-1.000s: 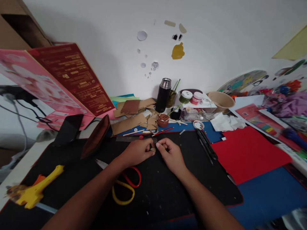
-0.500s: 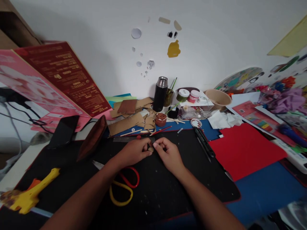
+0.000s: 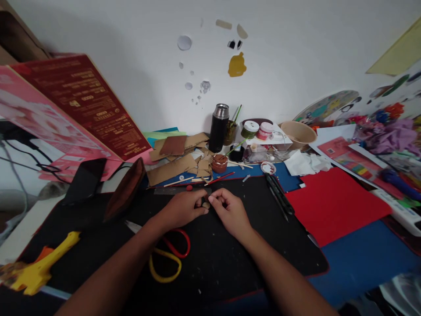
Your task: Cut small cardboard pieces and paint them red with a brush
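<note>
Over the black mat (image 3: 243, 272), my left hand (image 3: 184, 206) is closed, pinching a small round tan piece (image 3: 206, 205) that looks like cardboard. Close beside it, my right hand (image 3: 233, 214) is closed too, thumb and forefinger pressed together near the piece. Whatever the right fingertips hold is too small to make out. Partly under my left forearm lie scissors with one red loop (image 3: 188, 246) and one yellow loop. Behind my left hand are a clear ruler (image 3: 164, 191) and a small red ball (image 3: 189, 188).
Cardboard scraps (image 3: 171, 170), an open brown paint jar (image 3: 219, 163) and a black thermos (image 3: 219, 131) stand behind the hands. A black cutter (image 3: 279, 195) and red sheet (image 3: 338, 206) lie right. A brown boat-shaped piece (image 3: 125, 188), phone (image 3: 84, 181) and yellow glue gun (image 3: 49, 265) lie left.
The view has shifted very slightly. Both hands keep nearly the same pose, close together around the small tan piece.
</note>
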Demonstrator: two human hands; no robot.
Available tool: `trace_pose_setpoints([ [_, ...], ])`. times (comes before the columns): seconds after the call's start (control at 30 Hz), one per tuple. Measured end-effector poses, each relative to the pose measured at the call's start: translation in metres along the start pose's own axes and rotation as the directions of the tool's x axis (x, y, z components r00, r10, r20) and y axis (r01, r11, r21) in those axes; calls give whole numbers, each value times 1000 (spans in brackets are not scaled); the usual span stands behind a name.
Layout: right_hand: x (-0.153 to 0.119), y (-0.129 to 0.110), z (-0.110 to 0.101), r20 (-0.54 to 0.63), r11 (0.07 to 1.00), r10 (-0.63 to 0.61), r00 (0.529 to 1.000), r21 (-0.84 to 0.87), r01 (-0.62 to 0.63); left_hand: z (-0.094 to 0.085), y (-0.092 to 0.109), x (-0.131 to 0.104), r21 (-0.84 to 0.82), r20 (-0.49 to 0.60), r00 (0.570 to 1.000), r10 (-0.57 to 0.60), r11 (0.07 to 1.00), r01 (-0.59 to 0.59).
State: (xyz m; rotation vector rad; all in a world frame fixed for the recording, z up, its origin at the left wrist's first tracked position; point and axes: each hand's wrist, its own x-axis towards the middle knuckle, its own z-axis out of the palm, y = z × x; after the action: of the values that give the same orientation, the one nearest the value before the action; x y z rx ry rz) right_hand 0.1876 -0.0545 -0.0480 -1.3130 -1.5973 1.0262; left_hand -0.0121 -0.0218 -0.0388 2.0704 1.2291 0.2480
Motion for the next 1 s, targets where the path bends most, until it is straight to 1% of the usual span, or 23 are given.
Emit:
trace_pose_setpoints([
  [0.3, 0, 0, 0, 9, 999, -21, 1000, -30, 22, 0, 2, 0, 3, -11, 1000, -10, 1000, 10],
  [0.5, 0, 0, 1, 12, 1000, -4, 1000, -18, 4, -1, 3, -1, 17, -3, 1000, -15, 1000, 15],
  [0.7, 0, 0, 1, 12, 1000, -16, 1000, -22, 16, 2, 2, 0, 33, -13, 1000, -21, 999, 21],
  [0.77, 1, 1, 1, 9, 1000, -14, 1000, -23, 15, 2, 2, 0, 11, -10, 1000, -11, 1000, 11],
  [0.83, 1, 1, 2, -2, 1000, -11, 1000, -11, 11, -4, 2, -2, -68, 16, 1000, 19, 998, -18],
  [0.9, 1, 3, 2, -26, 1000, -1, 1000, 16, 2, -15, 2, -5, -157, 17, 999, 42, 987, -39],
  [0.93, 2, 4, 3, -41, 999, 8, 999, 34, -7, -23, 1, -7, -185, -11, 999, 38, 982, -39],
  [1.0, 2, 5, 3, -68, 997, 31, 997, 74, -26, -40, -1, -11, -186, -138, 990, -17, 983, -9],
])
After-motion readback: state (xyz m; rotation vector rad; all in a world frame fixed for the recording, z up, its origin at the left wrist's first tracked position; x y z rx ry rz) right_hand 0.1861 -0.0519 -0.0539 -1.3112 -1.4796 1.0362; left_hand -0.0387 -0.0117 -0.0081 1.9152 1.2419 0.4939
